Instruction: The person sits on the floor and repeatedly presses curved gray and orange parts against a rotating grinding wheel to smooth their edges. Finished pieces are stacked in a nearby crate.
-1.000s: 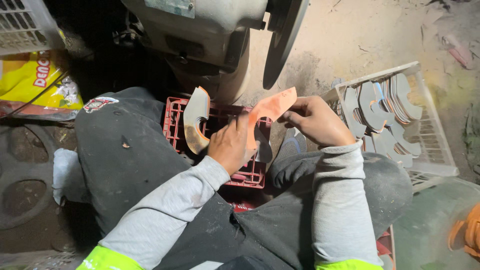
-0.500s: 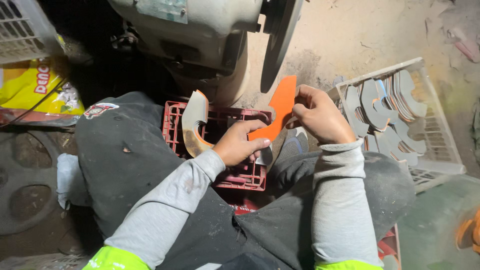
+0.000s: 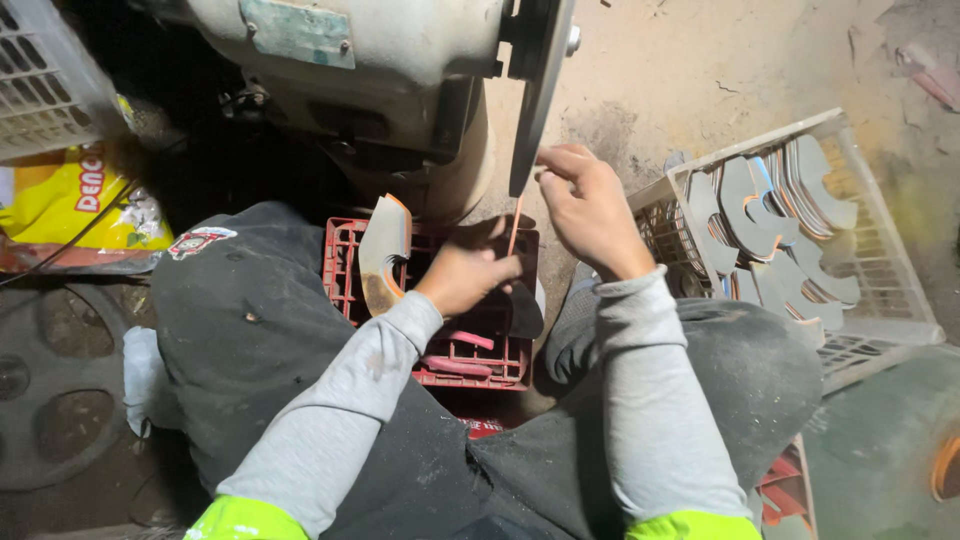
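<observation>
A thin orange flat piece [image 3: 514, 226], seen edge-on, stands upright against the dark grinding disc [image 3: 538, 92] of a beige motor machine [image 3: 370, 70]. My right hand [image 3: 587, 205] pinches the piece's top edge by the disc. Its lower end is gripped by my left hand [image 3: 466, 270], above a red plastic crate [image 3: 452, 340]. A curved sole-shaped piece [image 3: 382, 252] leans upright in the crate's left part.
A white wire-mesh basket [image 3: 880, 270] at the right holds several grey curved cut pieces [image 3: 760, 205]. A yellow bag [image 3: 70, 205] and another white basket [image 3: 40, 85] lie at the left. A round dark cover [image 3: 50, 390] sits on the dirt floor.
The orange piece has turned from flat-on to edge-on and moved up against the disc. Both hands rose with it toward the machine.
</observation>
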